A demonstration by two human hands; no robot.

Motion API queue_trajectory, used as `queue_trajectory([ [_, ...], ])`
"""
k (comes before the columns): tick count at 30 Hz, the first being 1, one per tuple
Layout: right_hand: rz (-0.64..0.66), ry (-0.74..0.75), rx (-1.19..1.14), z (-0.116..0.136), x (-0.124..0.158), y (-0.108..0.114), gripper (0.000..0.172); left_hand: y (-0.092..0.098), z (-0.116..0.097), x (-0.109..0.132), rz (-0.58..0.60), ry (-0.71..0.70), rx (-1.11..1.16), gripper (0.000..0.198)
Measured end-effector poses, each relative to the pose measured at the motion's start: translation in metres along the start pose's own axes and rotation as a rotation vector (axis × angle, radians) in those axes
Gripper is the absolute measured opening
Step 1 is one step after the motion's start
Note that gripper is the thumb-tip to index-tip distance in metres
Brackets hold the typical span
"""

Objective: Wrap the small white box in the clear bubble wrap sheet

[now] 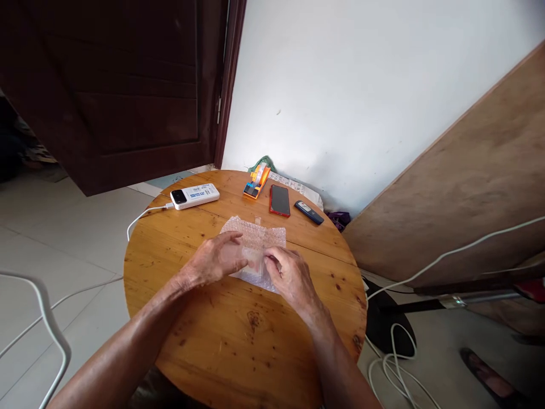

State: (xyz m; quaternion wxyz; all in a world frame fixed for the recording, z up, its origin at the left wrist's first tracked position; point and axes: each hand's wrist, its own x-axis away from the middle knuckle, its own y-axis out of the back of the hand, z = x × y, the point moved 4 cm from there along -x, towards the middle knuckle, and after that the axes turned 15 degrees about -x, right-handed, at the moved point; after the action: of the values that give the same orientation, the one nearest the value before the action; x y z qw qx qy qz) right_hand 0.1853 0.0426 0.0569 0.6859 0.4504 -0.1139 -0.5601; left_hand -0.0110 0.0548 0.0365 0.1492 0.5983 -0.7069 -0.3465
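A sheet of clear bubble wrap (275, 236) lies on the round wooden table (255, 346), with a pale, flat, see-through piece (252, 257) on its middle. My left hand (215, 258) is at the wrap's left side, thumb and fingers spread apart with nothing gripped between them. On the right, my right hand (292, 272) has its thumb and fingers pinched together at an edge of the wrap beside the flat piece. Its fingers partly hide what lies under them. A small strip of clear tape (258, 220) shows at the wrap's far edge.
Toward the back of the table are a white power bank (198, 196) with a cable, an orange tape dispenser (256, 182), a red-edged phone (280, 200) and a dark handheld device (309, 212). A white wall (361, 85) stands behind; cables (400, 363) lie on the floor.
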Motion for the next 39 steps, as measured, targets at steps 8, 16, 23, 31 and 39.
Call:
queue_trajectory([
  [8, -0.084, -0.091, -0.226, -0.019, 0.001, -0.011, 0.015, -0.019, 0.009, -0.004, -0.022, 0.041, -0.155, 0.036],
  [16, -0.063, -0.112, -0.397, -0.022, 0.003, -0.012, 0.020, -0.022, 0.007, -0.003, -0.095, -0.089, -0.220, 0.033],
  [23, 0.027, -0.164, -0.447, -0.017, 0.008, -0.013, 0.021, -0.017, -0.004, 0.002, -0.248, -0.238, -0.413, 0.026],
  [31, 0.020, -0.150, -0.451, -0.018, 0.009, -0.012, 0.022, -0.019, -0.020, 0.009, -0.220, -0.470, -0.504, 0.014],
  [39, -0.096, -0.166, -0.383, -0.026, 0.011, -0.008, 0.015, -0.026, -0.017, 0.009, -0.209, -0.459, -0.499, 0.012],
])
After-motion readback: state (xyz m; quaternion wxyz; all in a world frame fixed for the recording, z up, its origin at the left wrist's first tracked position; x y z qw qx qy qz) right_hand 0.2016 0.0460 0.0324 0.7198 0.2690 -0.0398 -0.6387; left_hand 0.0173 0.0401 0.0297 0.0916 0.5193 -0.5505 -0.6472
